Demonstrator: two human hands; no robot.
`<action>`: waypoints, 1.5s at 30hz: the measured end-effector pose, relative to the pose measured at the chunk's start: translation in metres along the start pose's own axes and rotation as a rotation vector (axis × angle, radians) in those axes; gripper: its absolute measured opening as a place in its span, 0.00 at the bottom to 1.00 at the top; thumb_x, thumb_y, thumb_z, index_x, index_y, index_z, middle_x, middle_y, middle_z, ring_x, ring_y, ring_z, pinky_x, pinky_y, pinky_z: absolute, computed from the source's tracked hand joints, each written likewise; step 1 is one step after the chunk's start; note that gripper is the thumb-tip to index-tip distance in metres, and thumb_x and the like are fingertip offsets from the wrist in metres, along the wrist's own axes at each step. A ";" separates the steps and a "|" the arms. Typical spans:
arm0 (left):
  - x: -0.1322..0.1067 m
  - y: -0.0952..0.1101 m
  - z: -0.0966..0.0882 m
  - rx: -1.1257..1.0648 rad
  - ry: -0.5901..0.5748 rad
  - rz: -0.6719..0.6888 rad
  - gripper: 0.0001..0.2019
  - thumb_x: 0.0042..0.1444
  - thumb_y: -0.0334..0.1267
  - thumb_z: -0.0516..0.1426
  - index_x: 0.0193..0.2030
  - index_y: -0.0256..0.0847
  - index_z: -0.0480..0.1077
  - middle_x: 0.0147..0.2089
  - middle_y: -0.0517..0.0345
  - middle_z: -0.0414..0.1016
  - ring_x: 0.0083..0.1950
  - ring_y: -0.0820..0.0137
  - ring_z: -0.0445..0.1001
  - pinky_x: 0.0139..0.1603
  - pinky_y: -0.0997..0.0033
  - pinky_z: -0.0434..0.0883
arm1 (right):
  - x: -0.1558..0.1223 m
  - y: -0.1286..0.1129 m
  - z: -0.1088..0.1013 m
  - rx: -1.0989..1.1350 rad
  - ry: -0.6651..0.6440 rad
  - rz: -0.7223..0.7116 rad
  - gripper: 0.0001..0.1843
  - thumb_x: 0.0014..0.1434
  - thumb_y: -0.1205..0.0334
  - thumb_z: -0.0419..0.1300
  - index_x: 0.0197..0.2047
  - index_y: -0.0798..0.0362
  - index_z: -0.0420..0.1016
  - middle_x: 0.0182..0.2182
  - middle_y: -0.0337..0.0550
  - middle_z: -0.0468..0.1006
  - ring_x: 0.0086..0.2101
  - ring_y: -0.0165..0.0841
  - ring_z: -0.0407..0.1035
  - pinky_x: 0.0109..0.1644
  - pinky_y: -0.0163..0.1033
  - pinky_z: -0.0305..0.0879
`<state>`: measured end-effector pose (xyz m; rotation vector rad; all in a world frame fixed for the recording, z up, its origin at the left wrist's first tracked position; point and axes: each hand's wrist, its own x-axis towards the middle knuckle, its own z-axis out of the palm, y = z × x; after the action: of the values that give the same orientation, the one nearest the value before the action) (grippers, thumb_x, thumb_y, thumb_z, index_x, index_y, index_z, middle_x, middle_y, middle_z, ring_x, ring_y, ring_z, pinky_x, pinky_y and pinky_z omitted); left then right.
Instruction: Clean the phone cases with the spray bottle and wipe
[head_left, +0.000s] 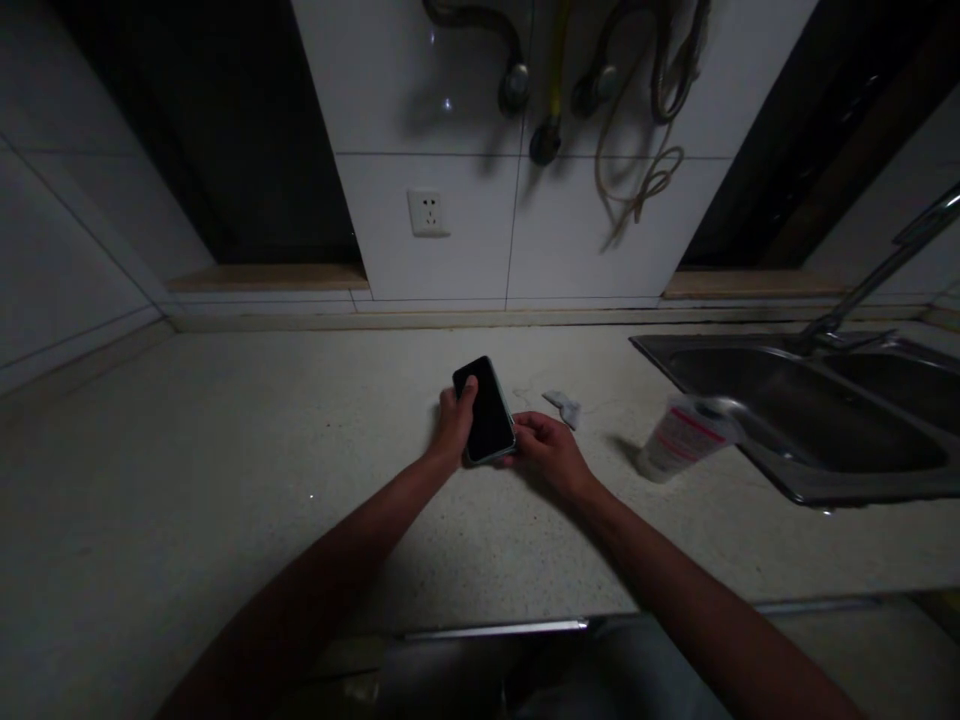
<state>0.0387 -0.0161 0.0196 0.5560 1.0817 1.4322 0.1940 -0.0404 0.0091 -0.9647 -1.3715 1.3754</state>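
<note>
A smartphone [491,415] with a dark screen is held above the pale countertop [360,400], tilted so that its top leans left. My left hand [453,418] grips its left side, the thumb lying across the screen. At the lower right edge of the phone is my right hand [547,447], its fingers curled against the corner and partly hidden behind it. Just beyond the right hand lies a crumpled whitish scrap [564,408], perhaps paper or tissue.
A clear plastic cup [684,440] with pink-red print stands right of my hands, beside a double steel sink [795,490] with a faucet [840,318]. The tiled wall behind carries a socket [428,213], hoses with valves [514,88] and a looped cord [645,190].
</note>
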 end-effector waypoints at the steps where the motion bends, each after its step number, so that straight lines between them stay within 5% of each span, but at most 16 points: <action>1: -0.003 0.000 0.002 0.097 0.052 0.090 0.33 0.44 0.49 0.72 0.55 0.45 0.66 0.36 0.59 0.76 0.40 0.65 0.77 0.45 0.68 0.71 | 0.000 0.001 -0.001 -0.048 0.037 -0.026 0.18 0.52 0.45 0.64 0.36 0.52 0.73 0.26 0.40 0.77 0.25 0.33 0.72 0.32 0.40 0.69; 4: -0.012 -0.001 0.008 0.243 -0.051 0.144 0.41 0.34 0.39 0.76 0.57 0.45 0.65 0.42 0.56 0.77 0.46 0.62 0.76 0.52 0.66 0.68 | -0.001 0.001 -0.004 -0.302 0.167 -0.155 0.12 0.55 0.50 0.61 0.33 0.51 0.74 0.25 0.38 0.75 0.25 0.32 0.68 0.31 0.39 0.66; 7: -0.016 -0.001 0.010 0.270 -0.230 0.093 0.40 0.33 0.35 0.76 0.55 0.42 0.67 0.40 0.53 0.77 0.42 0.63 0.76 0.51 0.63 0.69 | -0.004 -0.001 -0.009 -0.496 0.228 -0.267 0.10 0.57 0.54 0.59 0.33 0.51 0.76 0.24 0.38 0.75 0.25 0.32 0.67 0.31 0.38 0.64; 12: -0.013 0.005 0.004 0.348 -0.317 0.059 0.41 0.39 0.40 0.74 0.60 0.40 0.62 0.36 0.56 0.76 0.34 0.67 0.76 0.41 0.64 0.72 | -0.009 -0.008 -0.012 -0.496 0.116 -0.281 0.14 0.58 0.52 0.60 0.41 0.53 0.78 0.28 0.42 0.80 0.27 0.34 0.73 0.34 0.39 0.69; 18: -0.013 0.010 0.000 0.230 -0.399 -0.060 0.51 0.35 0.32 0.72 0.67 0.41 0.54 0.37 0.57 0.77 0.33 0.67 0.77 0.38 0.64 0.74 | -0.015 -0.019 -0.004 -0.532 -0.035 -0.294 0.20 0.60 0.58 0.58 0.54 0.53 0.74 0.38 0.45 0.82 0.33 0.34 0.75 0.39 0.38 0.72; 25: -0.010 0.001 -0.002 0.002 -0.459 -0.070 0.38 0.36 0.33 0.70 0.57 0.43 0.62 0.36 0.61 0.76 0.34 0.68 0.77 0.37 0.67 0.75 | -0.015 -0.023 -0.001 -0.581 -0.067 -0.322 0.26 0.63 0.57 0.56 0.64 0.53 0.68 0.50 0.52 0.79 0.44 0.41 0.74 0.48 0.44 0.71; 30: -0.007 -0.001 -0.006 -0.015 -0.547 -0.110 0.27 0.37 0.34 0.69 0.46 0.41 0.67 0.35 0.61 0.74 0.35 0.69 0.76 0.40 0.68 0.74 | -0.018 -0.026 -0.003 -0.590 -0.154 -0.354 0.28 0.64 0.61 0.54 0.67 0.52 0.65 0.52 0.48 0.79 0.46 0.40 0.74 0.50 0.43 0.70; 33: -0.006 0.001 -0.008 0.013 -0.553 -0.132 0.26 0.36 0.33 0.69 0.45 0.40 0.68 0.36 0.59 0.75 0.38 0.67 0.76 0.43 0.65 0.74 | -0.018 -0.022 -0.005 -0.596 -0.180 -0.350 0.31 0.62 0.63 0.55 0.69 0.53 0.63 0.52 0.49 0.79 0.44 0.40 0.75 0.50 0.44 0.71; 39: -0.001 0.002 -0.014 0.025 -0.610 -0.199 0.24 0.36 0.32 0.69 0.43 0.39 0.70 0.39 0.55 0.78 0.39 0.65 0.77 0.45 0.62 0.75 | -0.018 -0.018 -0.007 -0.628 -0.243 -0.474 0.43 0.52 0.72 0.57 0.71 0.50 0.55 0.67 0.54 0.65 0.62 0.46 0.64 0.66 0.55 0.58; 45: 0.002 0.009 -0.020 0.086 -0.638 -0.262 0.26 0.34 0.29 0.70 0.43 0.37 0.71 0.39 0.55 0.78 0.38 0.66 0.77 0.45 0.62 0.75 | -0.019 -0.016 -0.004 -0.742 -0.205 -0.515 0.43 0.53 0.74 0.57 0.71 0.49 0.54 0.66 0.54 0.66 0.62 0.45 0.65 0.64 0.54 0.62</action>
<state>0.0169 -0.0191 0.0182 0.8291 0.6709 0.8867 0.2035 -0.0588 0.0231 -0.8371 -2.1765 0.5777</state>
